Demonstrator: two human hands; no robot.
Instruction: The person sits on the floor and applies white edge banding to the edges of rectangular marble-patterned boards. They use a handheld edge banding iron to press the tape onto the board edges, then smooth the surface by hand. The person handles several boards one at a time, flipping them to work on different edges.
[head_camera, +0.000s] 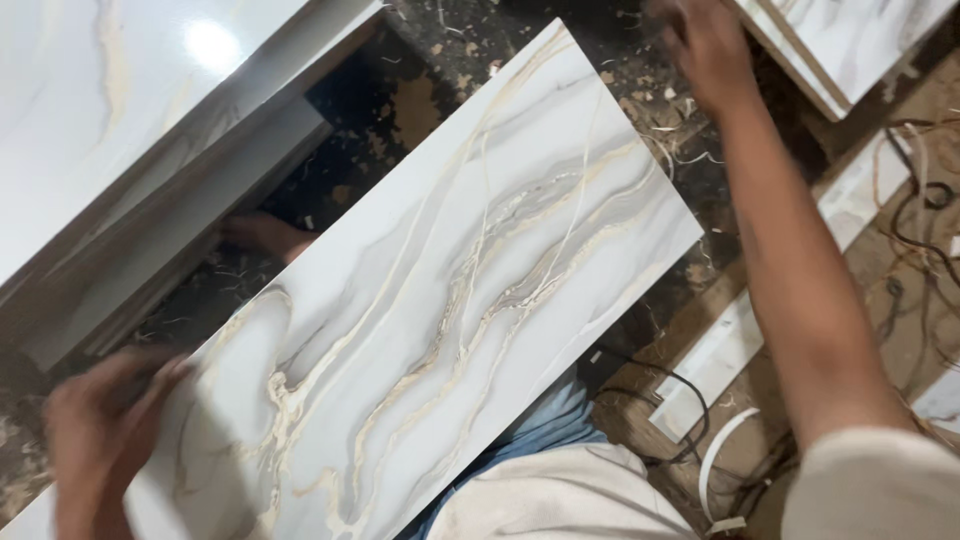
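A long white marble-patterned tile (460, 270) with grey and gold veins lies diagonally across the middle of the head view. My left hand (105, 425) rests on its near left corner, fingers curled over the edge, and it is blurred. My right hand (705, 45) reaches out beyond the tile's far right corner, over the dusty floor, apart from the tile. It is blurred and I cannot tell whether it holds anything. A bare foot (265, 235) shows beneath the tile's left edge.
A stack of glossy white tiles (120, 140) fills the upper left. More tiles (850, 45) lie at the upper right. White tile strips (730, 350) and tangled dark cables (920, 200) lie on the dusty floor at the right.
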